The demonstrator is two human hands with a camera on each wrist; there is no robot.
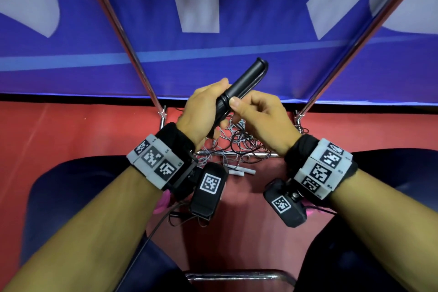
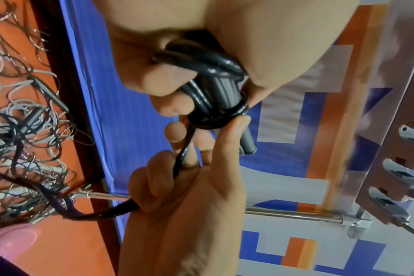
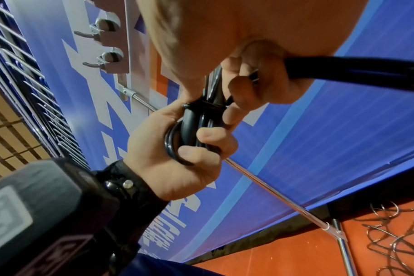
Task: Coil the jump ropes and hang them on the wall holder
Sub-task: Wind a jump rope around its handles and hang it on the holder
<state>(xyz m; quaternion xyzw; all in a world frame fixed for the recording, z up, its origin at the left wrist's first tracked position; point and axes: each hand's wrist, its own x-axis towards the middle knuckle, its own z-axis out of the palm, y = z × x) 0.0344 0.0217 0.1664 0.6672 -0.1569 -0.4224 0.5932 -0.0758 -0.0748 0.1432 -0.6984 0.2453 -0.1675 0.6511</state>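
A pair of black jump rope handles (image 1: 246, 78) points up and away at the centre of the head view. My left hand (image 1: 203, 106) grips their lower part, where loops of black cord (image 2: 210, 67) are wound round them. My right hand (image 1: 260, 116) is right beside it, thumb on the handles, and pinches the free black cord (image 2: 180, 164), which runs down to the tangle of ropes (image 1: 239, 144) on the floor. The right wrist view shows the left hand (image 3: 177, 155) round the handles (image 3: 191, 123) and cord loops. The wall holder (image 2: 395, 149) with metal hooks hangs above.
Two slanted metal poles (image 1: 123, 31) (image 1: 369, 31) stand before a blue banner (image 1: 237, 19). Grey and black ropes lie heaped on the red floor (image 1: 71, 130), with white handles (image 1: 239, 171) nearby. My knees flank the heap. A wire grid (image 3: 24, 74) is left of the holder (image 3: 111, 37).
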